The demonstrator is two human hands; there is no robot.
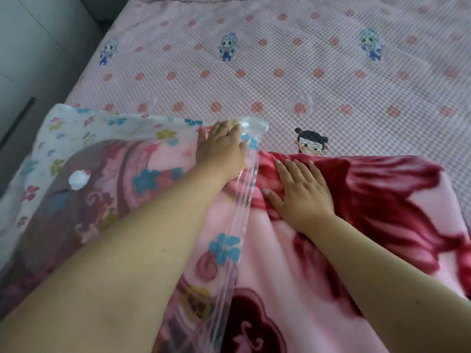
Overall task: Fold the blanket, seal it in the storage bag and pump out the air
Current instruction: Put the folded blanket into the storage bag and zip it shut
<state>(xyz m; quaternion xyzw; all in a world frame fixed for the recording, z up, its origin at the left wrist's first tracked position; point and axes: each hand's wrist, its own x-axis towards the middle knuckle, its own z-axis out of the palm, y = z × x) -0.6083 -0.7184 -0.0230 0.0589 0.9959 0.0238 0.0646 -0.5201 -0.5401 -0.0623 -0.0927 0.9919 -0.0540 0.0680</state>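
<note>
No readable text. Pink blanket (318,263) half inside storage bag (76,154) on bed (280,72) — left hand (221,146) flat at bag mouth, right hand (300,197) spread, pressing blanket.

A pink-and-red blanket (318,250) lies half inside a clear, flower-printed storage bag (107,138), its mouth unsealed.

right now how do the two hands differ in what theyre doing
The left hand reaches to the far corner of the storage bag, at its clear mouth edge; the right hand lies nearer, on the part of the blanket that sticks out of the bag. The left hand's fingers touch plastic, the right hand's touch red fabric. Both lie flat with straight fingers, gripping nothing.
</note>
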